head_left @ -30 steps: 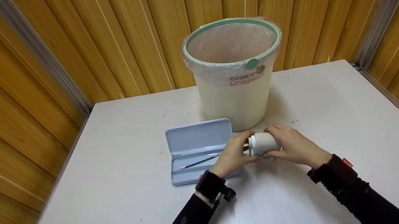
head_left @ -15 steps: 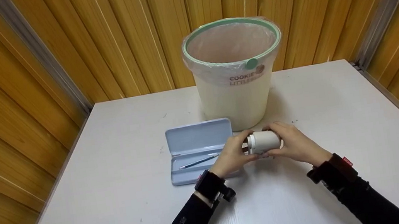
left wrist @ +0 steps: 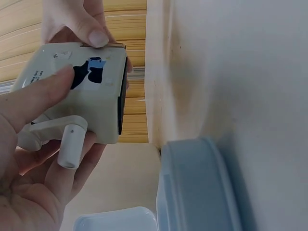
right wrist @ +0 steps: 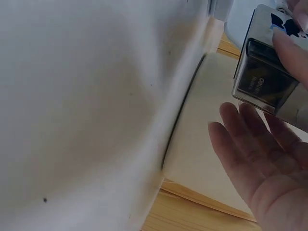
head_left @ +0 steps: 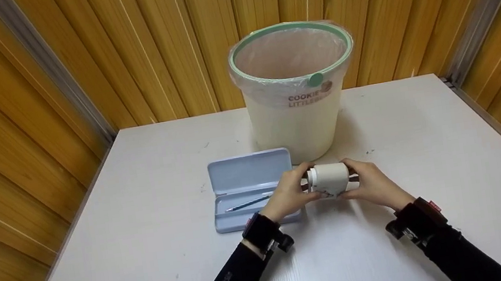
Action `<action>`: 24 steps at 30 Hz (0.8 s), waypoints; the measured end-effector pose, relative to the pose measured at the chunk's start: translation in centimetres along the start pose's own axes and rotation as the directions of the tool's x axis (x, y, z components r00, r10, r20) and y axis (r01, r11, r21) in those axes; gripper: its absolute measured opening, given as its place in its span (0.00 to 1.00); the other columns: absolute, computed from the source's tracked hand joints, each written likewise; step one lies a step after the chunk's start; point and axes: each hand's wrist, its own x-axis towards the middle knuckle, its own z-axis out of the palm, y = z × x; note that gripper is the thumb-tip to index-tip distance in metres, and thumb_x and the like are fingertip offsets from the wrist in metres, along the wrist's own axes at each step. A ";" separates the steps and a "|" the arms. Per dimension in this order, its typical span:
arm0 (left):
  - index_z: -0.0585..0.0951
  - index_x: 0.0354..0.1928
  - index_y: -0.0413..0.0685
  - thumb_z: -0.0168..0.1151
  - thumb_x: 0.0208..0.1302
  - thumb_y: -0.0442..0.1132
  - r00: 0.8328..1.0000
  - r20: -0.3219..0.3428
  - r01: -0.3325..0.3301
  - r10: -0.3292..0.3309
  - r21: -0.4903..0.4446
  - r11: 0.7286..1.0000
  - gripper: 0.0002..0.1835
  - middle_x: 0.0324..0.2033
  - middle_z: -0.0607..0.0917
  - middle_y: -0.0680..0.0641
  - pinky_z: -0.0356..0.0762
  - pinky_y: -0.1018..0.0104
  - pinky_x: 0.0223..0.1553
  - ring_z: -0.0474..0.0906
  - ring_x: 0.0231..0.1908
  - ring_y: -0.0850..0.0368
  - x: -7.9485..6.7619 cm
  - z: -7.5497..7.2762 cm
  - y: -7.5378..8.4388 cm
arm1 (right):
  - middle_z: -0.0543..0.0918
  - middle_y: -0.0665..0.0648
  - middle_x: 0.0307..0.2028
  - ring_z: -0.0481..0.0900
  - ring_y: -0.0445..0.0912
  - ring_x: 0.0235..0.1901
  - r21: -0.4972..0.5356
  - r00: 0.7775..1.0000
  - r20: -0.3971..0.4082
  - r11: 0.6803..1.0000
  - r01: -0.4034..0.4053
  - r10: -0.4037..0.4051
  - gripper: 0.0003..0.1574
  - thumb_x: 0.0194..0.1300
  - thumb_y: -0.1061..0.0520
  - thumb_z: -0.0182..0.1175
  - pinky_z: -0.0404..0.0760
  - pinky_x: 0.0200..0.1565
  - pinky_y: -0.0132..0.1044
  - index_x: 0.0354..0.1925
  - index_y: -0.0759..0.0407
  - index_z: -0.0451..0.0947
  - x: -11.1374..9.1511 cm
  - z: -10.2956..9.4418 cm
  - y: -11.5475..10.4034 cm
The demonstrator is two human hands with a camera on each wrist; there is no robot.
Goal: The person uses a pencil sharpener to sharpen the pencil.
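A cream hand-crank pencil sharpener [head_left: 332,179] is held above the table, lying on its side. My left hand [head_left: 287,191] grips it, thumb across the face with a dark picture, as the left wrist view [left wrist: 41,103] shows. A white crank [left wrist: 72,139] sticks out by the left fingers. My right hand [head_left: 374,182] is at the other end. In the right wrist view its thumb [right wrist: 291,53] overlaps the sharpener, and its other fingers [right wrist: 240,134] are spread apart from it. That end has a dark see-through shavings drawer [right wrist: 264,82].
A light blue pencil case [head_left: 251,172] lies open left of the sharpener, partly behind my left hand. Inside is a blue pencil [head_left: 247,203]. Behind stands a cream waste bin [head_left: 297,124] with a green rim and a plastic liner. Wood-look panels [head_left: 159,50] enclose the table.
The sharpener has shifted slightly left and turned, so more of its printed face shows. My right fingers have loosened and drawn back from its end; my left hand keeps its grip.
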 end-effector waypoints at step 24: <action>0.74 0.58 0.40 0.76 0.50 0.35 0.999 0.035 0.032 -0.032 -0.005 0.999 0.32 0.50 0.84 0.42 0.78 0.74 0.48 0.83 0.48 0.51 0.0 -0.7 0.2 | 0.80 0.70 0.51 0.82 0.63 0.52 0.196 0.998 0.040 0.979 -0.050 0.043 0.34 0.48 0.69 0.72 0.82 0.53 0.41 0.54 0.72 0.72 0.0 -0.4 -0.2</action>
